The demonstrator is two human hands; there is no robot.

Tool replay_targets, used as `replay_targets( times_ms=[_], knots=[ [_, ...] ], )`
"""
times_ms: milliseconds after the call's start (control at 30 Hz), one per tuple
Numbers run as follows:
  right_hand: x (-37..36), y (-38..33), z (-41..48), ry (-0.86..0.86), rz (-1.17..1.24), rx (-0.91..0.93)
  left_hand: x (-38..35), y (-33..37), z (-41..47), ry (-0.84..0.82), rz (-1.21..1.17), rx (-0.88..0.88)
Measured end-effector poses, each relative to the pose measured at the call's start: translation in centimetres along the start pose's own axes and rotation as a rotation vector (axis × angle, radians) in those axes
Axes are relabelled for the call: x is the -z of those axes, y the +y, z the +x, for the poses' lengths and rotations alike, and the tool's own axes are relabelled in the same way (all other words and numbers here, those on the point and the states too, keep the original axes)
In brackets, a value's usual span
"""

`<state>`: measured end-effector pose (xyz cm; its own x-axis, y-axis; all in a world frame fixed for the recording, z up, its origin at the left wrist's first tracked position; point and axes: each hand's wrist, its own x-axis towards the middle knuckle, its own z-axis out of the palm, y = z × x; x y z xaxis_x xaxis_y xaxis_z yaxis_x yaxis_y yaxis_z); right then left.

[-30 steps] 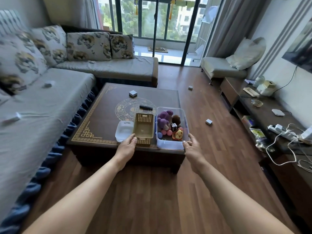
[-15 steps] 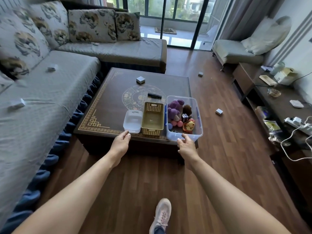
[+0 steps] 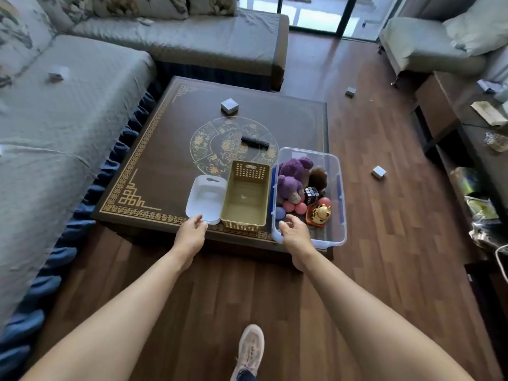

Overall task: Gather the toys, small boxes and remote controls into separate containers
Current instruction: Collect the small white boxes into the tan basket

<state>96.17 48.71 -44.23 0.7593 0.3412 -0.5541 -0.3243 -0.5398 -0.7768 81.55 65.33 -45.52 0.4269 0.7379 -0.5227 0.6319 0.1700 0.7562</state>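
Observation:
Three containers stand in a row at the front edge of the dark coffee table (image 3: pixel 165 160): a small white tub (image 3: pixel 206 198), an empty tan basket (image 3: pixel 246 193), and a clear plastic bin (image 3: pixel 340 193) holding purple plush toys, pink balls, a puzzle cube and a gold cat figure. My left hand (image 3: pixel 192 235) hovers open at the white tub's near edge. My right hand (image 3: pixel 294 233) is open over the bin's near left corner. A black remote control (image 3: pixel 255 142) and a small grey box (image 3: pixel 229 106) lie farther back on the table.
Two more small grey boxes lie on the wood floor, one far (image 3: pixel 350 92) and one right of the bin (image 3: pixel 378 172). Another box (image 3: pixel 58 74) rests on the grey sofa at left. A cluttered low cabinet (image 3: pixel 439 111) lines the right wall. My shoe (image 3: pixel 250 350) shows below.
Both hands have drawn back from the containers toward the table's front edge. The view has tilted down and my shoe has come into sight.

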Motion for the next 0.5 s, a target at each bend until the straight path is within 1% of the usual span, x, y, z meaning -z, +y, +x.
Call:
replay_targets(
  times_ms=[100, 233, 300, 500],
  knots=[
    [-1.3, 0.0, 1.4, -0.024, -0.022, -0.039, -0.5, -0.3, 1.8, -0.004, 0.022, 0.013],
    [-4.8, 1.2, 5.3, -0.065, -0.035, -0.148, -1.9, -0.4, 7.0, -0.027, 0.061, 0.064],
    [-6.4, 2.5, 7.4, -0.065, 0.021, -0.225, -2.9, -0.6, 9.6, -0.051, 0.124, 0.063],
    [-10.1, 5.6, 14.1, 0.026, 0.238, -0.499, -6.7, -1.6, 17.9, -0.164, 0.252, 0.090]
  ],
)
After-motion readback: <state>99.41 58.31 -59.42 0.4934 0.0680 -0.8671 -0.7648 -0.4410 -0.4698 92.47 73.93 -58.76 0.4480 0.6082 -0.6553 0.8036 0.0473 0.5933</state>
